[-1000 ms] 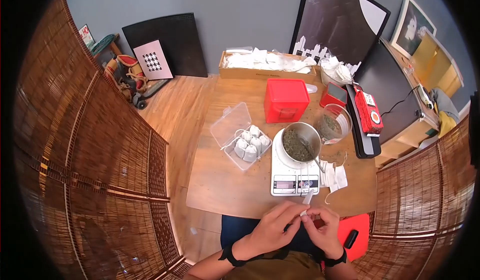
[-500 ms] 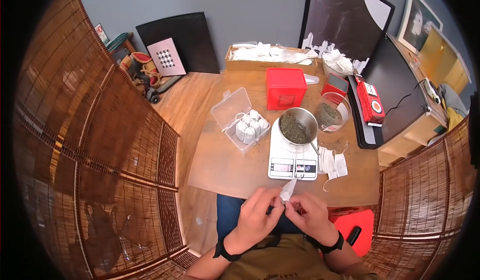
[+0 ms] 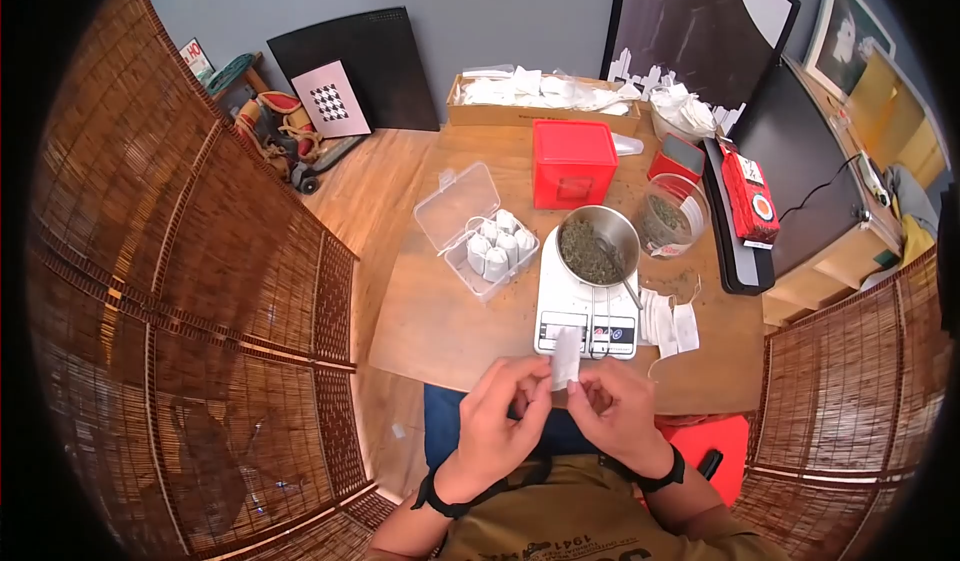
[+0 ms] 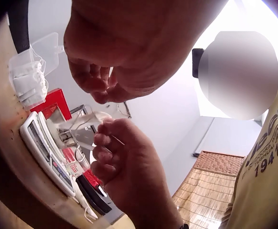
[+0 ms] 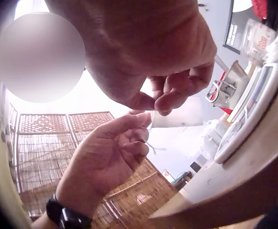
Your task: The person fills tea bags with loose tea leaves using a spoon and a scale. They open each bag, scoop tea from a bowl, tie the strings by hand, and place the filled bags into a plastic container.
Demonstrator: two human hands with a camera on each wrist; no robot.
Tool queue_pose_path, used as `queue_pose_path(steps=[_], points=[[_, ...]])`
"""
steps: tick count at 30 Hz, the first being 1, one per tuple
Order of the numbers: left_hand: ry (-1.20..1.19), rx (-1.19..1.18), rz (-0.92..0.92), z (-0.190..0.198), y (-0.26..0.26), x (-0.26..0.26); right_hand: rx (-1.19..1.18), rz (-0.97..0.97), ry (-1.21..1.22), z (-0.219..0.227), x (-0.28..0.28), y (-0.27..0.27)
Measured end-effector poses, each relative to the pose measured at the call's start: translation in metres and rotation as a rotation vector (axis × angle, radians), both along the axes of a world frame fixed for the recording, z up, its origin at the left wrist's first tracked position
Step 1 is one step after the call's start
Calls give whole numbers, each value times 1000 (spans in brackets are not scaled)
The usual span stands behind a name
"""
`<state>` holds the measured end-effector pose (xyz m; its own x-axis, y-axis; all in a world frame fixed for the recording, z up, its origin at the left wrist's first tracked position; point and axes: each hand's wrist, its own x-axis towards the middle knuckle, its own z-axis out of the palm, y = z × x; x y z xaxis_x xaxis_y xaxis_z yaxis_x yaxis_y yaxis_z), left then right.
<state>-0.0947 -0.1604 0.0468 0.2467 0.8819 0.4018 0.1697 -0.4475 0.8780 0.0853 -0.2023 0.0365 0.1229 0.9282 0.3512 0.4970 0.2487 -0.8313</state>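
Observation:
A small white cloth drawstring bag point(image 3: 566, 357), flat-looking, stands up between both hands at the table's front edge. My left hand point(image 3: 502, 409) pinches its left side near the lower end with thumb and index finger. On the other side, the right hand point(image 3: 622, 411) pinches its lower right corner. A thin string point(image 5: 155, 147) hangs by the left fingers in the right wrist view. Just beyond is a white kitchen scale point(image 3: 548, 296), overlapped by the bag's top. It bears a steel pot point(image 3: 626, 229) of dried green leaves point(image 3: 585, 251) with a spoon point(image 3: 632, 291).
Left of the scale, an open clear box point(image 3: 455, 261) holds several filled white bags point(image 3: 497, 249). More flat bags point(image 3: 672, 323) lie at right. Behind stand a red canister point(image 3: 574, 166), a clear tub of leaves point(image 3: 668, 221) and a long cardboard box point(image 3: 545, 116) of white bags.
The white bag, earlier narrow and bunched at the fingertips, now stands spread out and more upright. Both hands have shifted a little to the left and up in the head view, which has itself moved.

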Motion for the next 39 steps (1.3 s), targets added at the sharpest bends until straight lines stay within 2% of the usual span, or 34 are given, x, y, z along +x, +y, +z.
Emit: queue_pose_path(steps=[1, 2, 4, 7, 13, 17, 19, 25, 33, 38, 39], points=[[-4, -6, -3, -1, 2, 0, -79, -34, 139, 0, 0, 1], [-40, -22, 24, -2, 4, 0, -84, -38, 135, -1, 2, 2], [-58, -40, 29, -6, 5, -1, -246, -45, 350, -3, 6, 4], [-76, -40, -29, -4, 6, 2, -260, -12, 477, -4, 9, 10], [-135, -115, 31, -16, 14, 12, -231, -22, 596, -3, 6, 19], [-95, -96, 35, -15, 21, 16, -238, -23, 539, -4, 10, 22], [-84, -80, 31, -13, 24, 18, -245, -29, 384, -6, 14, 22], [-39, -63, 18, -13, 29, 23, -247, 7, 299, 8, 19, 29], [-79, -110, -48, -19, 34, 26, -277, 29, 251, 14, 26, 35], [-212, -295, -79, -25, 37, 25, -295, 46, 248, 16, 27, 36], [-213, -294, -79, -24, 37, 25, -287, 32, 328, 11, 27, 34]])
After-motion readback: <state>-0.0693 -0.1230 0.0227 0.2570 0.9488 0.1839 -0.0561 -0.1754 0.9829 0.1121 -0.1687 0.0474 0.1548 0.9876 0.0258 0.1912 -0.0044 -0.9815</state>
